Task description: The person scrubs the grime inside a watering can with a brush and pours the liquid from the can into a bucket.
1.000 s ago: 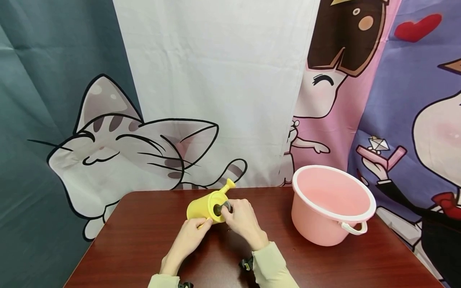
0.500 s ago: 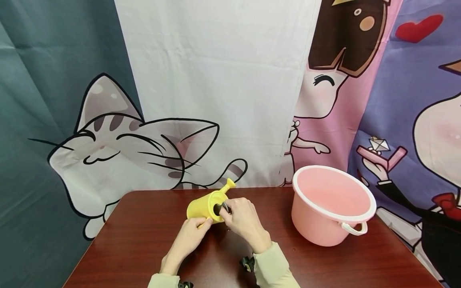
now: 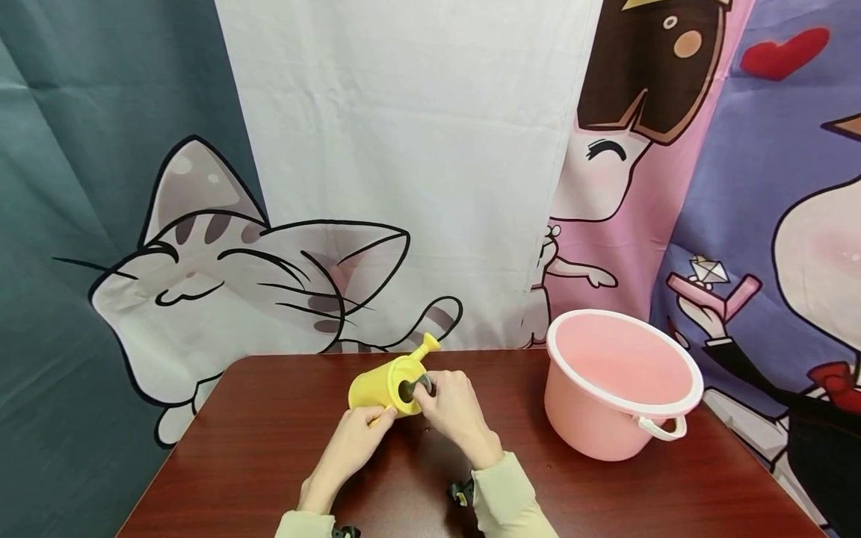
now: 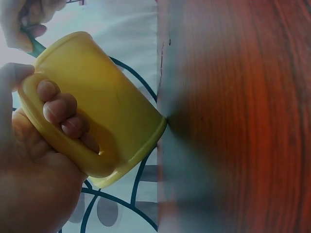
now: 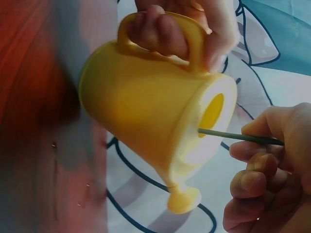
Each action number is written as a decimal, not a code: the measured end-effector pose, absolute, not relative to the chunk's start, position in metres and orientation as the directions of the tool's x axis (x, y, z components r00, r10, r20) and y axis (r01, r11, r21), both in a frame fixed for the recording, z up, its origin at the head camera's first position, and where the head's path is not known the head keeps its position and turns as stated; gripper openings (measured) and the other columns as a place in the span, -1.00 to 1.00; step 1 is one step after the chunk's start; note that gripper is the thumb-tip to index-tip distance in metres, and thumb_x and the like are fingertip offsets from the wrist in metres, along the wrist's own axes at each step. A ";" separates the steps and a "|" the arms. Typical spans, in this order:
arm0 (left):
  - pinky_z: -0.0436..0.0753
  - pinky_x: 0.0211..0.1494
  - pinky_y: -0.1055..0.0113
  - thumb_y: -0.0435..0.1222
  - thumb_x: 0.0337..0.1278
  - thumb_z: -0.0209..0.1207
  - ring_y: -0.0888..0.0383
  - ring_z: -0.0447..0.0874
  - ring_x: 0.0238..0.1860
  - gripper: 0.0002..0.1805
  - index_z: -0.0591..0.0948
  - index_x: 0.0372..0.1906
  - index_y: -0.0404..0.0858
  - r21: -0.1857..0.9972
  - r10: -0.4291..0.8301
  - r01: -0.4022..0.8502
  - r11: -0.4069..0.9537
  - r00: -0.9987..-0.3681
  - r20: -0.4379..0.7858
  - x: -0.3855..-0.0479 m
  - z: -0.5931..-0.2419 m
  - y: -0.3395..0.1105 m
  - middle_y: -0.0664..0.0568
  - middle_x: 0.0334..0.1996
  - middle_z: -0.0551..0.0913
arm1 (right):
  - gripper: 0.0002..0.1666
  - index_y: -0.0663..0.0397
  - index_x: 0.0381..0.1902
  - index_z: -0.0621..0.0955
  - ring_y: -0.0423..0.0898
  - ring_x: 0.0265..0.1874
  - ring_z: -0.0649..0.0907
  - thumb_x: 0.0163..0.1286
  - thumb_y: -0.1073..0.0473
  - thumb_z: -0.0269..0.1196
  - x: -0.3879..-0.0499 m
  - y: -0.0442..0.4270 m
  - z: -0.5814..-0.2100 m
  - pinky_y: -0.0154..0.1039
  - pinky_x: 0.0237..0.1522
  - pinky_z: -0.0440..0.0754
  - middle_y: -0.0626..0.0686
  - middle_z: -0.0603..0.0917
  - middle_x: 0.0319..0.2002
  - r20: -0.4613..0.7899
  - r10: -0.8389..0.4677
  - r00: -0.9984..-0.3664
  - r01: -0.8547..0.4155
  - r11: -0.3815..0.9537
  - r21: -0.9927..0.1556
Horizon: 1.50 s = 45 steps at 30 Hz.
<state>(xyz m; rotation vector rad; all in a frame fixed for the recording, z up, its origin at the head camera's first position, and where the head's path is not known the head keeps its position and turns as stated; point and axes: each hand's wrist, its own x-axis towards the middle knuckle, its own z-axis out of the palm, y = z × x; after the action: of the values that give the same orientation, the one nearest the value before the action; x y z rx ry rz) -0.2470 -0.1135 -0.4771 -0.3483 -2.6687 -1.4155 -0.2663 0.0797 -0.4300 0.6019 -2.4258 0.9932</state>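
Observation:
A yellow watering can (image 3: 377, 387) is held tilted over the table, its opening turned right and its spout pointing up and away in the head view. My left hand (image 3: 356, 442) grips the can's handle (image 4: 60, 141), fingers curled through the loop. My right hand (image 3: 457, 411) pinches a thin dark green flat piece (image 5: 238, 137) between thumb and fingers; it resembles a scouring pad seen edge-on. Its far end reaches into the can's opening (image 5: 212, 114), where the rest is hidden. In the left wrist view, the can's bottom edge is close to the tabletop; contact is unclear.
A pink bucket (image 3: 592, 426) with a white rim and handle stands at the right on the dark red-brown wooden table (image 3: 222, 456). Behind the table's far edge hangs a cartoon-printed curtain (image 3: 403, 149). Small drops (image 5: 54, 145) dot the tabletop.
My right hand and the green piece shift slightly at the can's opening, a little inward at half a second ago and back out now. My left hand, the can and the bucket stay put.

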 end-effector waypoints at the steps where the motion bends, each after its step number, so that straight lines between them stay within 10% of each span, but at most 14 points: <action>1: 0.17 -0.57 0.43 -0.01 0.36 0.11 0.32 0.11 -0.67 -0.49 0.36 -0.72 -0.07 0.803 0.154 0.249 0.542 -0.968 0.196 -0.247 -0.477 -0.113 0.25 -0.74 0.18 | -0.56 -0.17 -0.80 0.32 -0.34 -0.76 0.32 0.15 0.26 0.24 -0.267 0.079 -0.432 -0.40 -0.68 0.30 -0.30 0.23 -0.81 0.539 -0.219 -0.813 -0.532 0.654 -0.538; 10: 0.15 -0.57 0.44 0.03 0.36 0.10 0.33 0.09 -0.68 -0.46 0.33 -0.74 -0.07 0.791 0.178 0.285 0.541 -0.958 0.224 -0.248 -0.477 -0.113 0.25 -0.75 0.16 | -0.56 -0.18 -0.81 0.35 -0.29 -0.75 0.40 0.18 0.21 0.23 -0.271 0.077 -0.440 -0.35 -0.66 0.38 -0.26 0.32 -0.83 0.475 -0.194 -0.858 -0.463 0.694 -0.552; 31: 0.19 -0.57 0.44 0.02 0.36 0.10 0.32 0.13 -0.69 -0.47 0.36 -0.74 -0.08 0.795 0.160 0.243 0.556 -0.970 0.185 -0.246 -0.473 -0.113 0.24 -0.77 0.18 | -0.57 -0.21 -0.82 0.28 -0.27 -0.75 0.27 0.02 0.19 0.26 -0.253 0.074 -0.412 -0.34 -0.72 0.23 -0.29 0.12 -0.81 0.636 -0.214 -0.742 -0.544 0.747 -0.383; 45: 0.18 -0.56 0.43 0.00 0.36 0.10 0.31 0.12 -0.68 -0.48 0.35 -0.73 -0.09 0.802 0.151 0.243 0.546 -0.970 0.191 -0.247 -0.473 -0.113 0.23 -0.76 0.18 | -0.56 -0.17 -0.83 0.31 -0.29 -0.76 0.30 0.11 0.20 0.24 -0.260 0.069 -0.430 -0.37 -0.71 0.28 -0.27 0.19 -0.82 0.505 -0.149 -0.850 -0.454 0.693 -0.560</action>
<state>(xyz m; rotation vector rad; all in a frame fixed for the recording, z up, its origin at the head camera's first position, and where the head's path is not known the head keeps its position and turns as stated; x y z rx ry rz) -0.2470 -0.1129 -0.4729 -0.3415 -2.6739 -1.4114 -0.2601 0.0692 -0.4302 0.4674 -2.4794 0.9799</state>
